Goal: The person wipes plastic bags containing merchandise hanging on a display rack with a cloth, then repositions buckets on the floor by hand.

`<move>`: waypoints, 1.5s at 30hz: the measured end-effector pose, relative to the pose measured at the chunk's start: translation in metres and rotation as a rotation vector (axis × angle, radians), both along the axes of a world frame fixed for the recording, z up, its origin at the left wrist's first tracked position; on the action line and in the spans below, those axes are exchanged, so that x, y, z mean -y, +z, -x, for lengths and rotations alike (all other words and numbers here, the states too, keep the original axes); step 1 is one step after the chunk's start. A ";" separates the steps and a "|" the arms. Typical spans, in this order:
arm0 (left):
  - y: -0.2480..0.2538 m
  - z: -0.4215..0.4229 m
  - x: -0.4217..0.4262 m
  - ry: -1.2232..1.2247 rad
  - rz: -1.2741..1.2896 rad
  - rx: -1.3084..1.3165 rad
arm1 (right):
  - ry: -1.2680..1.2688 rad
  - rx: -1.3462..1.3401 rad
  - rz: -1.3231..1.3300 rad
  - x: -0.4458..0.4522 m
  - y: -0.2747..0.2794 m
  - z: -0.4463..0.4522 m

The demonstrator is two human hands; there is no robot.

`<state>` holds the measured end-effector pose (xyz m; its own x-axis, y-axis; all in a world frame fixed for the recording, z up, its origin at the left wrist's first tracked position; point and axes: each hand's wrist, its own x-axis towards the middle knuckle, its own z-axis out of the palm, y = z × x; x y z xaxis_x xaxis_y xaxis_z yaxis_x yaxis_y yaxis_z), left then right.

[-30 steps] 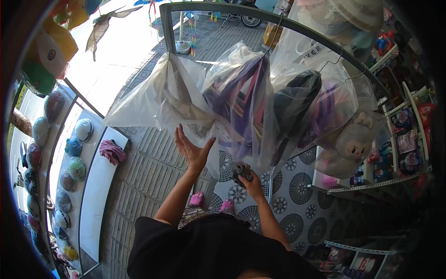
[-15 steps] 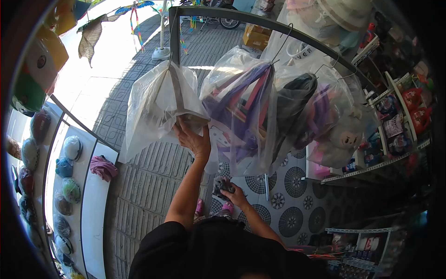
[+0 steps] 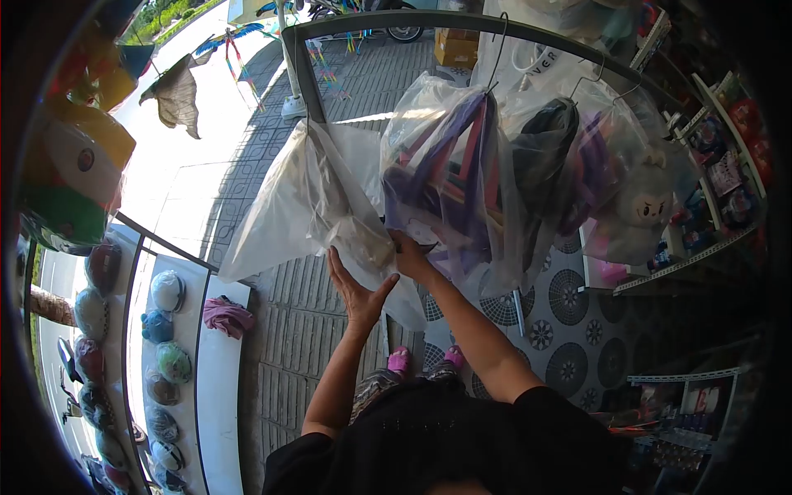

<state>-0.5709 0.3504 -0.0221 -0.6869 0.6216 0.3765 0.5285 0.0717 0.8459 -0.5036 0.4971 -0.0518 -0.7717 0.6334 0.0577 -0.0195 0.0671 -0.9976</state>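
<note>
I read "VER" on wrapped goods (image 3: pixel 540 70), upper right; mid-frame, the left hand (image 3: pixel 360 301) spreads open at a clear bag (image 3: pixel 342 210); the right hand (image 3: pixel 412 260), grip indiscernible.

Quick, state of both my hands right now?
Left hand: open, beside the leftmost plastic bag on the rack.
Right hand: at that bag's edge; grip unclear.

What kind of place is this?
It looks like a shop open to the street: plastic-wrapped goods hang from a dark rack, hats or helmets sit in rows at the picture's left, and packed shelves stand at the right.
</note>
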 end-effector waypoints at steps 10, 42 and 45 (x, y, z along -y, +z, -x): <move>0.042 0.058 0.100 0.053 -0.059 0.203 | 0.275 -0.048 0.073 0.080 0.061 0.011; 0.029 0.067 0.143 0.351 0.155 0.486 | 0.125 0.224 -0.408 0.106 -0.056 -0.011; 0.029 0.005 0.101 -0.132 -0.249 0.971 | 0.020 0.385 0.030 0.082 -0.116 -0.080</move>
